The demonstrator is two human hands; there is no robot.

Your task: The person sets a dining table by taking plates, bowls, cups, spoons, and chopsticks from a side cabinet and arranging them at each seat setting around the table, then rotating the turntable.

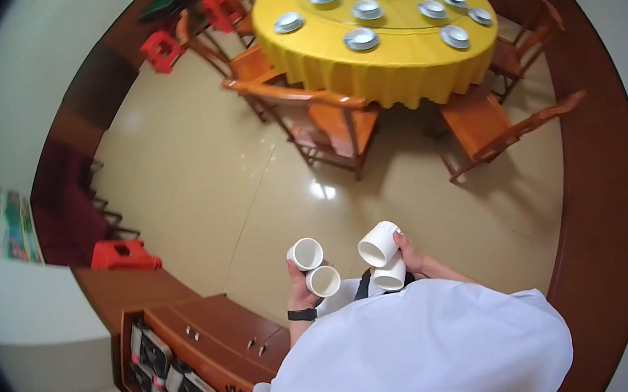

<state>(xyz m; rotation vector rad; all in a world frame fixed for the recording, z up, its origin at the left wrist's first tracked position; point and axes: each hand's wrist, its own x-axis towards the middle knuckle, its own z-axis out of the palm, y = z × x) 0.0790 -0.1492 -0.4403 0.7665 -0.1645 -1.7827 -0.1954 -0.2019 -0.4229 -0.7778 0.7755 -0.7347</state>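
Observation:
My left hand (pixel 299 285), with a black band at the wrist, is closed around two white cups. One cup (pixel 307 254) sits above the other (pixel 324 281), and both openings face up toward the camera. My right hand (pixel 409 253) grips two more white cups. Its upper cup (pixel 378 245) is tilted with the opening to the lower left, and the lower cup (pixel 389 274) is just beneath it. Both hands are low in front of my white shirt, apart from each other. Part of the fingers on each side is hidden behind the cups.
A round table with a yellow cloth (pixel 393 74) bears several bowls on plates (pixel 361 38) and a glass turntable. Wooden chairs (pixel 333 126) surround it. At lower left stands a wooden cabinet (pixel 212 328) with items on top. Red stools (pixel 162 52) stand at upper left.

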